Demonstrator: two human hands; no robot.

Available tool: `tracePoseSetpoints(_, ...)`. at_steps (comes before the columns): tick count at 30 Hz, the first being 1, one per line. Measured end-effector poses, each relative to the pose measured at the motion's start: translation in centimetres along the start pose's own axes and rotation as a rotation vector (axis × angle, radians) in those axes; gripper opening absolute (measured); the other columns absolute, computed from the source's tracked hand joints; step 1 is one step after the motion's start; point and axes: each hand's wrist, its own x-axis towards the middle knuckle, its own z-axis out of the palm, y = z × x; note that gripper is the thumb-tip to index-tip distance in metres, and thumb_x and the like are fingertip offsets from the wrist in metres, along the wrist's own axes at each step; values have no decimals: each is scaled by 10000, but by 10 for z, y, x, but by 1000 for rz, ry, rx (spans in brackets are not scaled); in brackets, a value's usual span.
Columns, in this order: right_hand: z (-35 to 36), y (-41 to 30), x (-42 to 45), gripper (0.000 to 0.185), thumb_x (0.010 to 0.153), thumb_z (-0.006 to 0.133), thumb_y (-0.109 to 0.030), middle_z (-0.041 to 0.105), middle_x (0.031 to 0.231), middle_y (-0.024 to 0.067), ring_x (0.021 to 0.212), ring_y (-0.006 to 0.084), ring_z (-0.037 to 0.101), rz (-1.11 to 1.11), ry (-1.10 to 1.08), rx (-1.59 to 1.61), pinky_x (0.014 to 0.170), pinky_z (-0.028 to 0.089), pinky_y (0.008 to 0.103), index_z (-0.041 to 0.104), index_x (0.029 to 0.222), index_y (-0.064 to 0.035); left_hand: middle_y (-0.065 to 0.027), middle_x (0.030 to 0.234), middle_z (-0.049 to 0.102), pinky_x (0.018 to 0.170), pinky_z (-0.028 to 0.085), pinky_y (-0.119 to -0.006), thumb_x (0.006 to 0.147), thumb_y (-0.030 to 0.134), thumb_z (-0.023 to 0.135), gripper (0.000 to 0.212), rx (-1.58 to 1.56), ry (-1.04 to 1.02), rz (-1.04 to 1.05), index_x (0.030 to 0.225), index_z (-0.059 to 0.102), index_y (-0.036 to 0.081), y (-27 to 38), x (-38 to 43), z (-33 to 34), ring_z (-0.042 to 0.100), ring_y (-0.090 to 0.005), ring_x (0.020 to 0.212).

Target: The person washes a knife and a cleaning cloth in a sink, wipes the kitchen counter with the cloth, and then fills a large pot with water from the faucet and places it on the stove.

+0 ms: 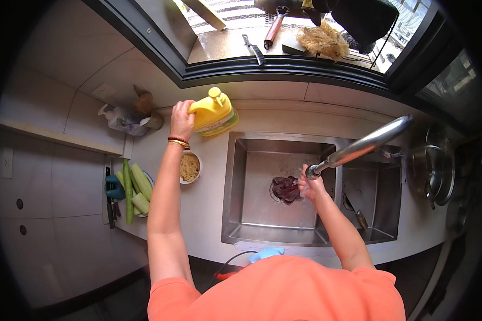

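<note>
My left hand (181, 120) is closed around the handle of a yellow plastic jug (216, 114), which stands on the counter behind the sink's left corner. The jug bears a printed label. Below the faucet spout (361, 146), my right hand (312, 187) is in the large basin of the stainless steel sink (261, 160). A crumpled dark purple-brown wet cloth (286, 190) lies over the drain, right beside my right fingertips. The spout's end hides part of that hand, so its grip is unclear. Whitish suds or water show near the fingers.
A white bowl of pale shredded food (189, 167) sits under my left forearm. Peeled green gourds (138, 188) lie on a plate at left, near knives (110, 208). A cleaver (359, 214) rests in the small basin. Metal pots (434, 172) stand at right; a pump bottle (122, 120) stands back left.
</note>
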Motion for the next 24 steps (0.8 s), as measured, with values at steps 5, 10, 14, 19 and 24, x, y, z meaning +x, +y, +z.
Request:
tracePoseSetpoints(5,3,-33,-14,216,803,544,-263,566,795,26,679,122,535,-179,76,-926,571,429,260,577,931,-93,-99,897,519,827,395,-363,700,-1,521,249,-71,-93,122,935,553,73,47,31,29,475,-290,912)
tracePoseSetpoints(10,0,-92,-33,262,809,538,-227,599,918,31,842,107,539,-351,48,-1050,708,435,270,603,992,-52,-57,1048,516,952,267,-458,709,126,594,392,109,-216,222,1092,515,147,82,43,41,444,-245,1053)
tracePoseSetpoints(14,-42,-106,-44,254,846,511,-198,607,931,65,854,136,561,-387,91,-774,729,442,251,586,1008,-17,-101,1197,481,975,252,-455,808,281,543,448,128,-56,254,1210,453,106,101,36,34,414,-258,1130)
tracePoseSetpoints(19,-13,-95,-61,280,878,464,-148,588,984,139,888,215,577,-211,-121,-174,795,464,322,512,1083,36,-125,1025,579,872,374,-353,882,257,435,285,-238,23,184,1041,580,69,142,59,40,507,-272,990)
tracePoseSetpoints(24,74,-112,-45,336,909,390,-154,522,1106,217,1035,310,523,-111,-429,-82,892,442,373,446,1136,87,-153,891,615,735,449,-374,869,333,443,337,-405,-50,4,957,603,50,164,93,67,575,-321,848)
